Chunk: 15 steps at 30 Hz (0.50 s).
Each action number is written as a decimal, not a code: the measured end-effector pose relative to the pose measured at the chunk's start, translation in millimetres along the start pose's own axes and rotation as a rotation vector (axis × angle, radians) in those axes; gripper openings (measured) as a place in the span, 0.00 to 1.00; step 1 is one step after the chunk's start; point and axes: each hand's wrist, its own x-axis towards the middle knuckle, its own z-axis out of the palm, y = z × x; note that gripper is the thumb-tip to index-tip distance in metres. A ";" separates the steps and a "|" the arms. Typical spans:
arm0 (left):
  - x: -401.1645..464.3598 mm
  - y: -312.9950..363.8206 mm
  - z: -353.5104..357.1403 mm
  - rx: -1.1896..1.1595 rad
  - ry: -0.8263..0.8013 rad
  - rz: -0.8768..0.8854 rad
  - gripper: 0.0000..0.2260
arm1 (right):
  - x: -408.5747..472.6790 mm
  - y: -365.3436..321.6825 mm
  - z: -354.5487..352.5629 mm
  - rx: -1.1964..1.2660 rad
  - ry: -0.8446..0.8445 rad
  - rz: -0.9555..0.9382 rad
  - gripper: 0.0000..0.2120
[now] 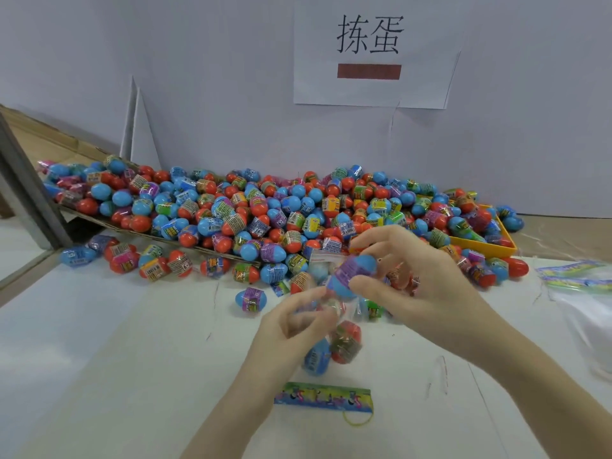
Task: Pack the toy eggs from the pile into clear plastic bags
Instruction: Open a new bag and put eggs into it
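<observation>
A big pile of blue and red toy eggs (251, 210) with printed wrappers lies along the back of the white table. My right hand (410, 276) grips a blue egg with a purple band (352, 273) just above the mouth of a clear plastic bag (334, 329). My left hand (291, 323) pinches the bag's upper edge. The bag hangs below my hands and holds a red egg (346, 342) and a blue egg (318, 357). A single blue egg (250, 299) lies loose to the left of my hands.
A colourful printed card strip (323, 396) with a yellow rubber band lies near the table's front. More strips and clear bags (583, 293) lie at the right. A yellow tray (496, 246) sits under the pile's right end, a cardboard sheet (99, 220) under its left.
</observation>
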 end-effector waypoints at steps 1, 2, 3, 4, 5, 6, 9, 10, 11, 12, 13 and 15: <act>-0.7 -0.5 2.8 0.013 0.002 0.026 0.20 | 2.1 0.4 4.7 -0.069 0.046 0.002 0.11; -1.3 -1.2 5.1 0.031 0.002 0.049 0.19 | 4.0 1.0 8.1 -0.121 0.101 0.011 0.11; -1.9 -1.8 7.3 0.055 0.003 0.066 0.18 | 5.6 1.8 10.8 -0.162 0.154 0.022 0.10; -2.3 -2.1 9.2 0.078 0.007 0.081 0.16 | 6.1 2.8 12.8 -0.197 0.197 0.032 0.11; -2.9 -2.3 10.3 0.095 0.015 0.100 0.14 | 6.3 3.4 14.6 -0.227 0.227 0.038 0.13; -3.4 -1.8 11.5 0.102 0.021 0.117 0.12 | 5.8 3.9 15.8 -0.256 0.239 0.040 0.15; -4.1 0.4 13.2 0.068 0.035 0.150 0.16 | 4.5 3.0 15.3 -0.294 0.178 0.081 0.16; -4.2 1.1 13.9 0.058 0.030 0.153 0.17 | 4.6 2.6 14.1 -0.288 0.139 0.105 0.17; -4.2 1.8 14.5 0.063 0.027 0.161 0.18 | 4.8 1.9 13.0 -0.272 0.094 0.128 0.18; -4.6 3.1 15.4 0.081 0.024 0.173 0.17 | 5.2 0.9 11.9 -0.251 0.053 0.143 0.19; -4.7 3.3 16.2 0.100 0.021 0.189 0.17 | 5.7 0.1 11.1 -0.233 0.022 0.148 0.20; -4.0 2.4 17.3 0.100 0.018 0.204 0.16 | 6.6 -0.1 10.3 -0.233 -0.006 0.120 0.19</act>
